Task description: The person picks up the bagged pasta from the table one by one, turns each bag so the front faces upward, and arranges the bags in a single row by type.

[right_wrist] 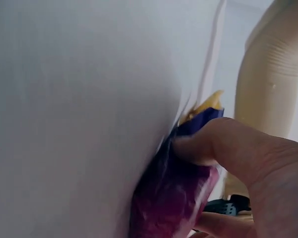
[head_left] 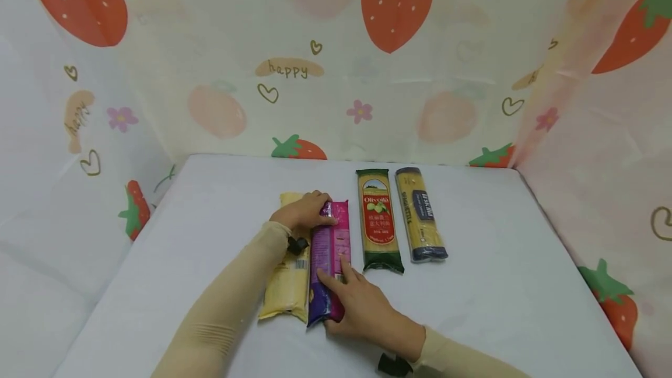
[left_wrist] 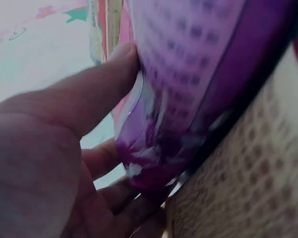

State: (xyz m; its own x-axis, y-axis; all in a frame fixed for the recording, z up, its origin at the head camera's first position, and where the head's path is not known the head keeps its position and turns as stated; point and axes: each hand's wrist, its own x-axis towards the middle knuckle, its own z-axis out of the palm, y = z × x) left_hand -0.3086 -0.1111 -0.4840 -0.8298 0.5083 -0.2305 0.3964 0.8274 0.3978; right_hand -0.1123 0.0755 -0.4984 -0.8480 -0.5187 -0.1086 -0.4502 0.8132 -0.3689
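left hand [head_left: 304, 213], partly closed, grips the far end of a purple-and-pink plastic packet [head_left: 322, 249] as the right hand [head_left: 364, 306], thumb and fingers spread around it, holds the near end. the packet lies on a white table [head_left: 499, 314], just beside a yellow packet [head_left: 287, 289] and left of a red-labelled olivoilà pasta pack [head_left: 378, 217]. it looks light, its glossy film likely slippery and soft over a stiff, breakable filling; holding both ends by the sides should suit it best.
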